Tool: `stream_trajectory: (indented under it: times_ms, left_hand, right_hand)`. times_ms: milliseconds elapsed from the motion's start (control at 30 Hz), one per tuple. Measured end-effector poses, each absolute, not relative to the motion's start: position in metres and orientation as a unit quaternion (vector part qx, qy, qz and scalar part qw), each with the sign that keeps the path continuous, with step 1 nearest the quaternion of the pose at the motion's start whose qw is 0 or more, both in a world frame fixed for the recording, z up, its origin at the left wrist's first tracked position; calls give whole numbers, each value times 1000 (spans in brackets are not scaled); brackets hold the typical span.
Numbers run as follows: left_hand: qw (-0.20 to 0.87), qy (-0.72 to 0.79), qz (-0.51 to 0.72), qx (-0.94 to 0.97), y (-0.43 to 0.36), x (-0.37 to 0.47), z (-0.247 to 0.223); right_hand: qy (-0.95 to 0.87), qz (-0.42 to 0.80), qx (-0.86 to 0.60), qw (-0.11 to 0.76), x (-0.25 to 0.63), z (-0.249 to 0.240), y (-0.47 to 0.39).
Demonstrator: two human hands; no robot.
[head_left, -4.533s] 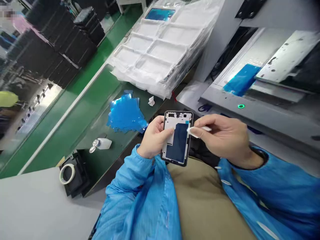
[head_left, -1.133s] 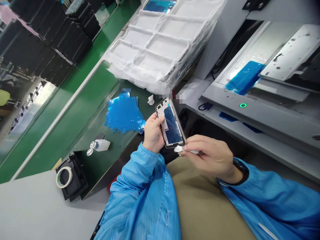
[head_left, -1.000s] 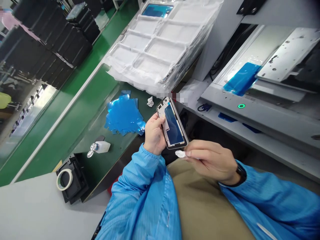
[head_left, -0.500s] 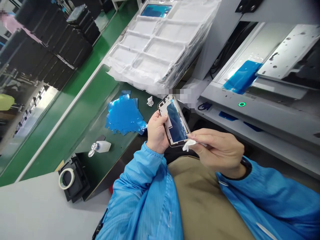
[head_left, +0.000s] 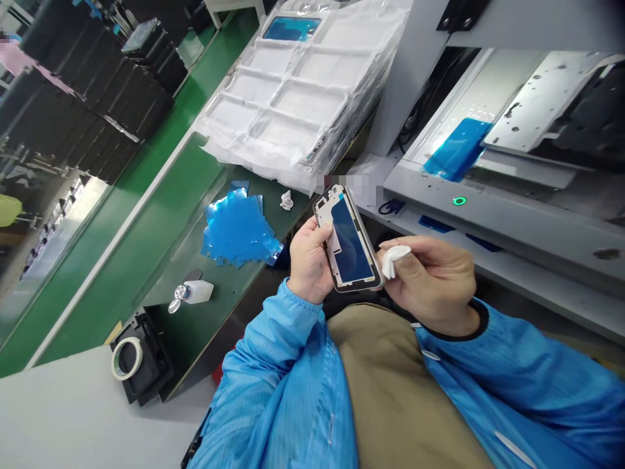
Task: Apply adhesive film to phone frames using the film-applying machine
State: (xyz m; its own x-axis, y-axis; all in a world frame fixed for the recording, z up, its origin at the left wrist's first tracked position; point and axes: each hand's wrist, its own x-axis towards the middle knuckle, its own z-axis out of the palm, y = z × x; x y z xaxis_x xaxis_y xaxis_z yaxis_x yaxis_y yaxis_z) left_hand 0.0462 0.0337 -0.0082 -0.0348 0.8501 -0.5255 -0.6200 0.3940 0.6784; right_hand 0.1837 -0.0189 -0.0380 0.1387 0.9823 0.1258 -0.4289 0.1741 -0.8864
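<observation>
My left hand (head_left: 308,260) grips a phone frame (head_left: 347,238) by its left edge, above my lap; the frame has a silver rim and a dark blue panel facing me. My right hand (head_left: 432,281) pinches a small white wipe (head_left: 393,258) between thumb and fingers. The wipe touches the frame's lower right edge. Both arms wear blue sleeves.
A pile of blue films (head_left: 239,228) and a crumpled white scrap (head_left: 286,200) lie on the green bench. A small white bottle (head_left: 191,293) lies nearer, a tape roll (head_left: 125,357) on a black block. Bagged white trays (head_left: 297,98) are stacked behind. A grey press (head_left: 493,208) with a green light stands right.
The wipe moved from the frame's bottom corner up to its lower right edge. My left hand tilted the frame a little and the view shifted slightly.
</observation>
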Motion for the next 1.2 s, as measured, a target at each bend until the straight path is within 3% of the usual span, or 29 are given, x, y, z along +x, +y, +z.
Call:
stream_trajectory:
  times_ms: [167,300,400,667,767,933,1033,1200]
  left_hand:
    - [657,506,549,106,37,40,-13]
    - [596,500,618,119,37,37,-19]
    - [587,472,638,161,31,38,-18]
    - [602,483,588,242,23,0,-19]
    - [622,490,488,367,36,-38,-10]
    - [678,388,91,618,48,-49,20]
    - [699,312,58,641,43,-27,22]
    - [697,285,87,652,32,-11,11]
  right_hand:
    - [-383,558,-302,671,181,-36,-16]
    - [-488,381,-388,683,181,-53,-25]
    - [-465,296,-461,696,182,-61,-22]
    - [-419,327,-522,667,207,-60,-4]
    - [-443,365,-535,620,221,-51,-3]
    - [-529,488,-483,499,226,-22,-3]
    - [-543,551,-427,468,220,-10,-5]
    - [-445,637,-370,509,218,-15,-10]
